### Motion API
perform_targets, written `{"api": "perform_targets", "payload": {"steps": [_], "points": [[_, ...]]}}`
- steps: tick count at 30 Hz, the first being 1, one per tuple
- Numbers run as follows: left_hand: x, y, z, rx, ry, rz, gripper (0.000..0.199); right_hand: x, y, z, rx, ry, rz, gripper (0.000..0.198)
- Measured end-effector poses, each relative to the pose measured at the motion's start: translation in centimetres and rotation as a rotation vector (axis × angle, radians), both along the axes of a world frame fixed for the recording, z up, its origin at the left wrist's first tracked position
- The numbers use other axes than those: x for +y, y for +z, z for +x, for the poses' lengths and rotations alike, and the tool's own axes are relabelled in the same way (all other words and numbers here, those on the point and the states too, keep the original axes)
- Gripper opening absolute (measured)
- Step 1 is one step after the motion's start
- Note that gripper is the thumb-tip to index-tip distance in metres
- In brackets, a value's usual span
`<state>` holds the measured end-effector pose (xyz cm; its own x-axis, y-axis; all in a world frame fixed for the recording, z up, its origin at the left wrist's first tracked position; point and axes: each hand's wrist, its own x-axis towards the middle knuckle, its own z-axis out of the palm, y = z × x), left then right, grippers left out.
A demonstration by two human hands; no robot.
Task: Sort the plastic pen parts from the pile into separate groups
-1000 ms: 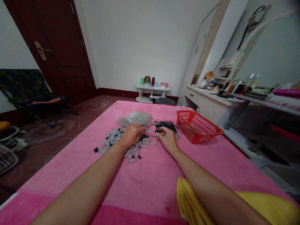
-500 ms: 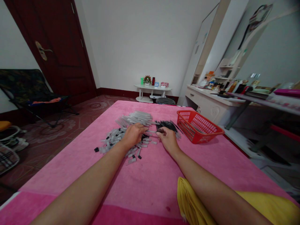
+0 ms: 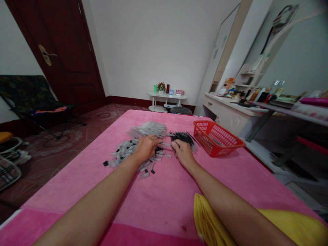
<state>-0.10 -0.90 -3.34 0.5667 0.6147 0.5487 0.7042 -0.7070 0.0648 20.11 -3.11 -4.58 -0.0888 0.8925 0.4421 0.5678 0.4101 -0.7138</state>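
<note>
Between my hands stretches a thin clear pen barrel [image 3: 166, 144]. My left hand [image 3: 147, 147] is closed on its left end, and my right hand [image 3: 182, 151] pinches the right end. Under and beside my left hand lies a pile of clear pen caps [image 3: 125, 149], some with black parts. Beyond that hand is a stack of clear pen tubes [image 3: 151, 128]. Dark, thin pen refills [image 3: 185, 137] lie in a bunch just past my right hand. The fingertips of both hands are too small to make out in detail.
A red plastic basket [image 3: 217, 140] stands right of the refills, with something greyish inside. Everything rests on a pink cloth [image 3: 159, 201]. Yellow fabric [image 3: 212, 218] lies under my right forearm. Farther off are a small white table [image 3: 166, 96] and a cluttered dresser [image 3: 230, 106].
My right hand has turned slightly, its fingers folding closer around the right end of the barrel. The left hand stays nearly still.
</note>
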Motion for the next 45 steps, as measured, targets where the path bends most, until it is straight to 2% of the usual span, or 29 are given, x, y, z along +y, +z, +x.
{"api": "perform_targets", "payload": {"steps": [4, 10, 15, 20, 24, 28, 32, 36, 40, 45], "points": [[-0.08, 0.03, 0.21, -0.019, -0.025, -0.001, 0.035, 0.01, -0.02, 0.12, 0.019, -0.012, -0.072, 0.048], [0.15, -0.23, 0.05, -0.067, 0.0, -0.005, 0.033, -0.06, 0.18, -0.09, 0.081, 0.027, -0.034, 0.025], [0.18, -0.31, 0.01, -0.065, -0.018, 0.002, 0.034, -0.25, 0.28, 0.04, 0.065, 0.044, -0.099, 0.046], [0.24, -0.42, -0.15, -0.089, -0.009, -0.014, 0.035, -0.13, 0.27, 0.18, 0.131, 0.039, -0.026, 0.028], [0.21, -0.42, -0.11, -0.082, -0.009, -0.018, 0.034, -0.19, 0.35, 0.24, 0.096, 0.056, -0.085, 0.043], [0.18, -0.35, -0.05, -0.079, -0.013, -0.017, 0.034, -0.22, 0.39, 0.33, 0.085, 0.035, -0.027, 0.032], [0.22, -0.37, -0.13, -0.073, -0.017, -0.017, 0.033, -0.1, 0.23, 0.37, 0.09, 0.045, -0.099, 0.042], [0.28, -0.49, -0.24, -0.074, -0.015, -0.015, 0.033, -0.08, 0.09, 0.37, 0.083, 0.039, -0.044, 0.029], [0.18, -0.38, -0.2, -0.061, -0.016, -0.015, 0.036, -0.22, 0.13, 0.37, 0.053, 0.056, -0.081, 0.042], [0.15, -0.29, -0.18, -0.084, -0.021, -0.015, 0.037, -0.22, 0.11, 0.22, 0.067, 0.05, -0.035, 0.026]]}}
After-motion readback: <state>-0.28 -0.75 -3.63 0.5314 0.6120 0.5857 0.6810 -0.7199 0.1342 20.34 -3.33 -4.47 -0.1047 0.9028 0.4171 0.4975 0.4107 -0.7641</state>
